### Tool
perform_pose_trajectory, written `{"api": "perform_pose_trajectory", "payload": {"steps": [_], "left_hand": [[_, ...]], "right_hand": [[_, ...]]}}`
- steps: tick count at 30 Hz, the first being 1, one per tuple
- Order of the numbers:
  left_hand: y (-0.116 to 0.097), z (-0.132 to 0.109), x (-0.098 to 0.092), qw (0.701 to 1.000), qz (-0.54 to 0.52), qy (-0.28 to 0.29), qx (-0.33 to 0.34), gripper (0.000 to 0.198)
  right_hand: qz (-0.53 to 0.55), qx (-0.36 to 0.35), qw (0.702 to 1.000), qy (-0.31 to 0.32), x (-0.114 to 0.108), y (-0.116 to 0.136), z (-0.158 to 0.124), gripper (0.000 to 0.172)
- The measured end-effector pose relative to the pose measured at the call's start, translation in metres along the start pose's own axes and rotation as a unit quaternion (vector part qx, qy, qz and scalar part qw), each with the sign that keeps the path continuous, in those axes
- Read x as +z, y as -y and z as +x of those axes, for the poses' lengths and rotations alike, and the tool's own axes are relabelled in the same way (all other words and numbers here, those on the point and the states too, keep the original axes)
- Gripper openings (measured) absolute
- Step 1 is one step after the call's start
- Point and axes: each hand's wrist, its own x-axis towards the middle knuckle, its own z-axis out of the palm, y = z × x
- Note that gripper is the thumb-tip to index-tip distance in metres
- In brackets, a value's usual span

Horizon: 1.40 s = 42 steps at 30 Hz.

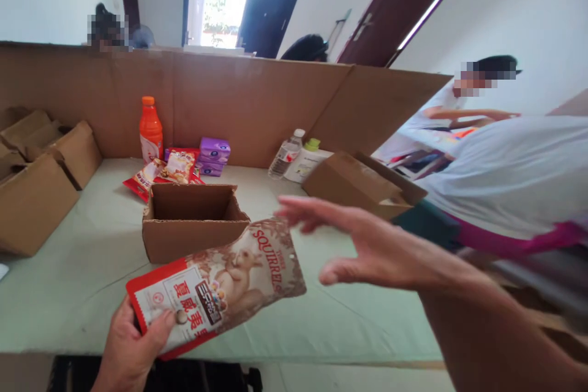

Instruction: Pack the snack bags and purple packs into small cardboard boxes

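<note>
A small box with an open top stands on the pale green table. Behind it are red snack bags, an orange bottle and purple packs. To the right are a clear bottle, a white bottle with a green cap and a tipped brown box. Bigger boxes sit on the left. A cardboard wall goes across the back.

The big bag is up in front of the small box and hides its near right corner. Big red letters on it say "SQUIRRELS", with a squirrel picture below. Its red end has the Chinese words 夏威夷.

The left hand is closed around that red end, thumb on the front. The right hand is wide open and holds nothing, near the bag's other end.
</note>
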Motion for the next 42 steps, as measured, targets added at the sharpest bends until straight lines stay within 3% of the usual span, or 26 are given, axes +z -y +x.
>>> {"api": "perform_pose_trajectory", "payload": {"steps": [2,3,6,8,12,15,17,20,24,27,31,36,39,42], "left_hand": [[0.0,-0.001,-0.002,1.0,0.008,-0.004,0.011,0.059],[0.0,-0.002,-0.001,0.999,0.024,-0.01,0.032,0.056],[-0.002,-0.007,0.002,0.978,0.128,-0.061,0.153,0.039],[-0.007,-0.008,0.002,0.938,0.22,-0.083,0.254,0.028],[-0.04,0.001,0.006,0.819,0.311,-0.026,0.481,0.023],[-0.077,0.018,0.019,0.749,0.324,0.002,0.578,0.029],[-0.099,0.032,0.03,0.737,0.336,0.008,0.587,0.028],[-0.124,0.058,0.045,0.776,0.367,0.058,0.51,0.024],[-0.137,0.093,0.058,0.832,0.356,0.163,0.394,0.025],[-0.135,0.112,0.062,0.839,0.381,0.224,0.319,0.033],[-0.132,0.13,0.061,0.795,0.487,0.249,0.261,0.025],[-0.141,0.141,0.062,0.739,0.579,0.194,0.286,0.009],[-0.147,0.126,0.058,0.71,0.586,0.15,0.361,0.018],[-0.14,0.102,0.04,0.662,0.533,0.107,0.516,0.018]], "right_hand": [[0.071,0.039,0.996,0.045,0.024,-0.004,-0.008,0.047],[0.07,0.054,0.996,0.032,0.04,-0.001,-0.011,0.034],[-0.035,0.044,0.992,-0.114,0.087,0.02,-0.011,0.029],[-0.094,0.013,0.977,-0.192,0.103,0.035,-0.004,0.026],[-0.058,0.011,0.973,-0.224,0.088,0.047,0.026,0.021],[0.033,0.057,0.97,-0.232,0.063,0.04,0.056,0.02],[0.109,0.103,0.966,-0.209,0.053,0.029,0.075,0.021],[0.184,0.17,0.96,-0.126,0.05,0.007,0.094,0.026],[0.143,0.209,0.966,-0.055,0.054,-0.02,0.098,0.031],[0.102,0.23,0.968,-0.023,0.053,-0.035,0.094,0.033],[0.052,0.233,0.971,0.02,0.051,-0.042,0.094,0.028],[-0.026,0.201,0.977,0.062,0.055,-0.035,0.097,0.021],[-0.07,0.198,0.975,0.073,0.053,-0.03,0.092,0.024],[-0.08,0.163,0.983,0.028,0.045,-0.03,0.076,0.029]]}}
